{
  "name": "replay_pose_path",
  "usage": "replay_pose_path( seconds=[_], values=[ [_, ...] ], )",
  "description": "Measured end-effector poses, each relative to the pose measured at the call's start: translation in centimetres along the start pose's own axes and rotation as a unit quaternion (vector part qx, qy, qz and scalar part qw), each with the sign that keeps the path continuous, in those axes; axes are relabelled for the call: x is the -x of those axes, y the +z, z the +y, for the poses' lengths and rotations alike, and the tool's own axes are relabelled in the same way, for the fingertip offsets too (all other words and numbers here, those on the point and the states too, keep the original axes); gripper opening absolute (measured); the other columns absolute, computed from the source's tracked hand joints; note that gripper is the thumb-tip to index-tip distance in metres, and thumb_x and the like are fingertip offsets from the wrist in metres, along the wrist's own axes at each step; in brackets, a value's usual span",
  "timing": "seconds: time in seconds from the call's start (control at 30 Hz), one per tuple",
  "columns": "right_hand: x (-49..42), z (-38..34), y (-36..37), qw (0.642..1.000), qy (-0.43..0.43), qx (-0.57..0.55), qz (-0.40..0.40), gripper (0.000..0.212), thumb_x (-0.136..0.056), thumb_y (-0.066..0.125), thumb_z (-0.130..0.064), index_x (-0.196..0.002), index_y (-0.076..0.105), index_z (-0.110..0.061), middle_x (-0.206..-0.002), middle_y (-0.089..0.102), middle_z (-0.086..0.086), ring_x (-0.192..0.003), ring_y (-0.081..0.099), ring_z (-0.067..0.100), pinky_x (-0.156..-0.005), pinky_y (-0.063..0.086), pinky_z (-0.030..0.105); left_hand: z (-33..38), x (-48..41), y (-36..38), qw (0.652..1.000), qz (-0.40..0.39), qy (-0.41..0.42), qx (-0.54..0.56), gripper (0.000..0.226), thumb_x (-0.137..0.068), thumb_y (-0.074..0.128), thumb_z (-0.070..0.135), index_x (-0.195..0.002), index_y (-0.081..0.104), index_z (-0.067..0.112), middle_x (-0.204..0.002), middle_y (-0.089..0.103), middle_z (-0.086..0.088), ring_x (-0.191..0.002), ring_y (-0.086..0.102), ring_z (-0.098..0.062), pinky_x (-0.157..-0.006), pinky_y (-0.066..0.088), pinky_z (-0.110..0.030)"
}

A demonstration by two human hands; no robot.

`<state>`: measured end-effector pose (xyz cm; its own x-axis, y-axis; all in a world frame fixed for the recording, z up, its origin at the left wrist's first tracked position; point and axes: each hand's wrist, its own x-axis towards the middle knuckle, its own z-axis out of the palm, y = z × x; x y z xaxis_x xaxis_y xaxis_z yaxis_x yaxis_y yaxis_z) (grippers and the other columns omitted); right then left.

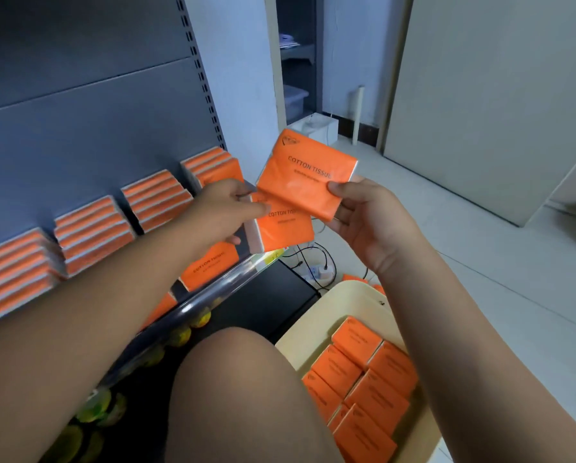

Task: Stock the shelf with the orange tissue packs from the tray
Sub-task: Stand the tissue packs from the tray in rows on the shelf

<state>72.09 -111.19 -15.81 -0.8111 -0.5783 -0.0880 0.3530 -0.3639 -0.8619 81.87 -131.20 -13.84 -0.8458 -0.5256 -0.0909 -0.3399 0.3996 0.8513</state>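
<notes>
Head view: over tiled floor [480, 262], left hand [224, 208] seemingly pinches lower pack [286, 228], right hand [370, 222] upper pack [303, 175].

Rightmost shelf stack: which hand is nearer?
Left. The left hand grips the lower pack right by the stack; the right hand holds the upper pack further right.

Pale tiled floor [480, 279], light blue wall [236, 78], large grey door [497, 95].
</notes>
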Motion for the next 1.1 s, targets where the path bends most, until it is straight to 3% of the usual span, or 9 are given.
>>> replay_pose_path(
  seconds=[0.13,0.3,0.4,0.47,0.6,0.73,0.8,1.0,1.1],
  values=[
    [-2.6,0.0,0.6,1.0,0.011,-0.015,0.015,0.026,-0.09,0.063,-0.003,-0.115,0.062,-0.01,-0.109,0.076,0.013,-0.089,0.075,0.023,-0.072,0.06,0.03,0.9,-4.2,-1.3,0.998,0.057,0.014,-0.033,0.032,-0.084,0.082,0.024,-0.112,0.069,0.015,-0.094,0.068,-0.002,-0.071,0.06,-0.014,-0.056,0.045,-0.026],
    [-6.5,0.9,0.8,0.999,0.027,-0.024,0.035,0.026,-0.09,0.063,-0.004,-0.114,0.062,-0.011,-0.107,0.077,0.012,-0.087,0.076,0.023,-0.071,0.06,0.031,0.0,-9.6,-3.0,0.993,0.078,-0.031,-0.085,0.026,-0.075,0.084,0.009,-0.085,0.063,0.021,-0.098,0.068,-0.006,-0.095,0.072,-0.029,-0.083,0.063,-0.047],
    [-9.1,2.0,0.5,0.997,0.045,-0.037,0.048,0.022,-0.089,0.061,-0.003,-0.109,0.062,-0.013,-0.102,0.077,0.011,-0.081,0.076,0.022,-0.066,0.059,0.03,-1.2,-12.1,-3.4,0.985,0.092,-0.042,-0.138,0.02,-0.075,0.077,0.0,-0.082,0.059,0.007,-0.088,0.068,-0.014,-0.09,0.074,-0.036,-0.079,0.063,-0.054],
    [-10.9,3.2,0.2,0.997,0.057,-0.019,0.052,0.021,-0.089,0.061,-0.003,-0.106,0.064,-0.015,-0.102,0.077,0.01,-0.086,0.075,0.024,-0.074,0.06,0.034,-2.2,-13.6,-3.5,0.977,0.096,-0.05,-0.183,0.023,-0.073,0.08,0.003,-0.09,0.064,-0.001,-0.092,0.072,-0.018,-0.087,0.074,-0.036,-0.078,0.063,-0.053],
    [-13.8,5.4,0.0,0.996,0.069,0.007,0.06,0.02,-0.087,0.061,-0.002,-0.103,0.065,-0.014,-0.102,0.077,0.011,-0.094,0.073,0.027,-0.094,0.058,0.043,-3.8,-16.1,-3.6,0.952,0.099,-0.051,-0.284,0.027,-0.069,0.085,0.013,-0.083,0.063,0.007,-0.083,0.068,-0.01,-0.078,0.068,-0.025,-0.063,0.057,-0.033],
    [-15.6,6.7,0.3,0.995,0.077,0.034,0.047,0.023,-0.087,0.061,-0.003,-0.107,0.066,-0.015,-0.101,0.078,0.008,-0.088,0.075,0.023,-0.073,0.057,0.032,-5.2,-17.4,-3.7,0.926,0.094,-0.002,-0.364,0.02,-0.079,0.077,0.016,-0.079,0.058,0.012,-0.08,0.061,-0.007,-0.073,0.058,-0.024,-0.054,0.038,-0.031],
    [-16.4,7.2,0.4,0.995,0.074,0.052,0.038,0.031,-0.085,0.062,-0.003,-0.114,0.067,-0.012,-0.105,0.078,0.01,-0.09,0.075,0.024,-0.075,0.058,0.033,-5.8,-17.7,-3.9,0.907,0.101,0.013,-0.41,0.032,-0.079,0.075,0.024,-0.07,0.044,0.02,-0.075,0.056,-0.005,-0.067,0.05,-0.022,-0.05,0.029,-0.03],
    [-17.9,8.0,0.4,0.993,0.05,0.105,0.026,0.038,-0.076,0.063,0.002,-0.113,0.067,-0.005,-0.101,0.077,0.011,-0.091,0.074,0.029,-0.078,0.06,0.039,-5.6,-17.2,-4.1,0.827,0.128,0.047,-0.545,0.02,-0.08,0.068,0.012,-0.097,0.058,0.016,-0.109,0.058,-0.008,-0.112,0.055,-0.033,-0.066,0.04,-0.037],
    [-18.6,8.5,0.7,0.986,0.039,0.161,0.028,0.041,-0.071,0.062,0.002,-0.109,0.069,-0.009,-0.1,0.077,0.015,-0.09,0.073,0.032,-0.078,0.059,0.043,-6.0,-17.2,-4.2,0.823,0.131,0.04,-0.552,0.033,-0.083,0.067,0.01,-0.115,0.059,0.011,-0.123,0.056,-0.01,-0.122,0.049,-0.034,-0.074,0.043,-0.04]
  ],
)
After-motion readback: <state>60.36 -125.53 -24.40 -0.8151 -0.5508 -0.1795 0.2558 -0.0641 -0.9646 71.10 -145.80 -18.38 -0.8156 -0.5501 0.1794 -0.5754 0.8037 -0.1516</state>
